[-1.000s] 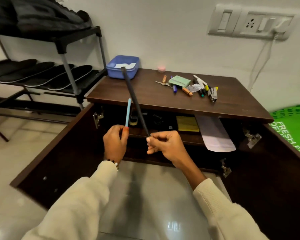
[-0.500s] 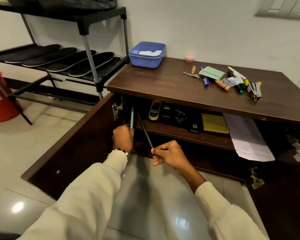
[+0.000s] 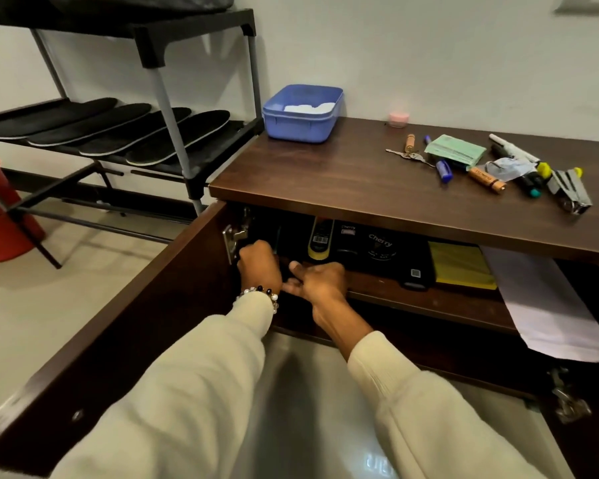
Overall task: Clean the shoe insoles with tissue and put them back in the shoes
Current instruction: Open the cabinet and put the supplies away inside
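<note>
Several black insoles (image 3: 118,129) lie side by side on the middle shelf of the black shoe rack (image 3: 194,167) at the left. A blue tub (image 3: 301,122) with white tissue (image 3: 308,108) in it stands on the back left corner of the brown cabinet top (image 3: 325,181). Both my hands reach into the left end of the cabinet's upper shelf (image 3: 429,299). My left hand (image 3: 258,267) is curled round a thin stick (image 3: 277,238) that shows dimly above it in the shadow. My right hand (image 3: 319,281) rests beside it with loose fingers and holds nothing I can see.
The left cabinet door (image 3: 118,323) stands open beside my left arm. On the shelf are shoe polish tins (image 3: 381,248), a polish bottle (image 3: 320,240), a yellow cloth (image 3: 460,267) and a hanging white paper (image 3: 547,305). Pens, keys and a stapler lie on the cabinet top. A red bucket (image 3: 0,216) stands at far left.
Both hands went down from in front of the cabinet top into the upper shelf. The long black stick that my right hand held is out of sight, and that hand has loosened.
</note>
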Demonstrator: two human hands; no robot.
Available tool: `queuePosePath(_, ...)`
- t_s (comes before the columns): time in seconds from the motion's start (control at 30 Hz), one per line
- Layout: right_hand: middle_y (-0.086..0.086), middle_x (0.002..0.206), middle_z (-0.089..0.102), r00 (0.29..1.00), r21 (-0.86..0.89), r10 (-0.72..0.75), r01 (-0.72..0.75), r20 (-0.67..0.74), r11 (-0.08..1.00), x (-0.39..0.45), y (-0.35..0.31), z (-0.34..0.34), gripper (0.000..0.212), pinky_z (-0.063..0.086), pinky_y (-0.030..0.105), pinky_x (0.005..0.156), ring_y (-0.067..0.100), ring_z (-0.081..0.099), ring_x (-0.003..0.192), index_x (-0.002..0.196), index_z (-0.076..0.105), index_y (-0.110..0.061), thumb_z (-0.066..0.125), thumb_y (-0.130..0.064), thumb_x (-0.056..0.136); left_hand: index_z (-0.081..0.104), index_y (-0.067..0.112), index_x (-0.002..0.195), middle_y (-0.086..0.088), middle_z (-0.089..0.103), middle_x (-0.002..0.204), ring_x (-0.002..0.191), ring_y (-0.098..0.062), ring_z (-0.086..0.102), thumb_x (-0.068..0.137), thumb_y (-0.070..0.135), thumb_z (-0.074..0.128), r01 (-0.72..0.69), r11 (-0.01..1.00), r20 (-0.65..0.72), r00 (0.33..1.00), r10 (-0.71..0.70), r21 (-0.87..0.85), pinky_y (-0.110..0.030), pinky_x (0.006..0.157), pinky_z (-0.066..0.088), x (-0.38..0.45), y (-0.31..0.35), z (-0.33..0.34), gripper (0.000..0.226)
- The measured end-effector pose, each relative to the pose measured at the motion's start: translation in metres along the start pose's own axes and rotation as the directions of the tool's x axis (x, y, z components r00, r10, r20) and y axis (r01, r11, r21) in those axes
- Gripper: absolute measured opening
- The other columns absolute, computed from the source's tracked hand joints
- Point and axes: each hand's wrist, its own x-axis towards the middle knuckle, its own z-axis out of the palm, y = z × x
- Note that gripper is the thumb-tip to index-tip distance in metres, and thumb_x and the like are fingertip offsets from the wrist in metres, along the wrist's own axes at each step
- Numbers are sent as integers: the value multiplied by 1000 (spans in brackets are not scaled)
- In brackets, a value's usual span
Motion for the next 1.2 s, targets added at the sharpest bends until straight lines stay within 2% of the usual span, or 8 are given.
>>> queuePosePath(0.27, 21, 69, 65, 986, -301, -146, 116, -79, 946, 6, 6, 6, 33, 55, 34, 41, 25, 65, 47, 76, 57, 8, 72, -19, 86, 68, 1, 102, -21, 64, 101, 93, -37, 63, 92, 8, 56, -93, 986, -38, 994, 100, 137, -37, 77, 53, -7, 0, -2, 17)
queuePosePath(0.47, 15, 58, 63, 987, -117, -99, 84, -130, 990, -20, 1, -30, 34, 51, 24, 41, 18, 59, 36, 82, 63, 10, 64, -22, 92, 67, 6, 110, -21, 64, 107, 100, -41, 61, 96, 16, 53, -87, 989, -79, 992, 97, 117, -39, 79, 49, -28, 6, -11, 23)
queuePosePath(0.67, 8, 53, 61, 931, -127, -280, 256, -234, 958, -65, -24, -88, 37, 36, 22, 35, 13, 50, 39, 70, 67, -4, 62, -33, 92, 60, 16, 69, -3, 57, 58, 57, -25, 58, 93, 38, 52, -302, 946, -273, 926, 261, -118, -26, 52, 41, -81, 22, -20, 33)
queuePosePath(0.83, 2, 46, 54, 805, -197, -487, 445, -339, 873, -108, -54, -151, 43, 38, 29, 48, 11, 47, 42, 59, 64, -12, 61, -42, 91, 55, 11, 61, 5, 46, 45, 39, -11, 45, 94, 30, 55, -579, 734, -340, 811, 475, -356, -20, 40, 30, -127, 56, -22, 38)
queuePosePath(0.93, 0, 47, 56, 638, -294, -636, 567, -435, 770, -126, -80, -188, 43, 42, 30, 52, 11, 51, 46, 59, 63, -13, 61, -42, 91, 62, 7, 66, 0, 52, 48, 42, -14, 49, 94, 26, 56, -686, 584, -338, 725, 600, -434, -27, 42, 37, -143, 92, -22, 34)
queuePosePath(1.07, -4, 53, 59, 427, -533, -797, 593, -428, 604, -131, -128, -224, 39, 40, 15, 55, 1, 51, 49, 64, 65, -9, 62, -38, 91, 67, 12, 76, 3, 61, 63, 56, -9, 53, 92, 21, 61, -739, 514, -311, 659, 685, -435, -16, 55, 38, -152, 151, -20, 19)
queuePosePath(1.13, -10, 58, 58, 437, -636, -814, 514, -383, 575, -118, -151, -237, 29, 39, 14, 55, -3, 52, 53, 72, 68, -10, 66, -34, 88, 70, 14, 86, 3, 64, 76, 67, -7, 55, 89, 20, 64, -743, 523, -266, 650, 712, -418, -13, 63, 39, -149, 176, -14, 9)
queuePosePath(1.2, -6, 69, 63, 527, -679, -771, 421, -357, 602, -98, -169, -248, 20, 47, 21, 65, 3, 60, 67, 83, 69, -11, 70, -31, 85, 71, 12, 90, 3, 63, 84, 73, -7, 53, 88, 16, 65, -738, 539, -219, 651, 727, -406, -8, 67, 36, -144, 195, -7, 7)
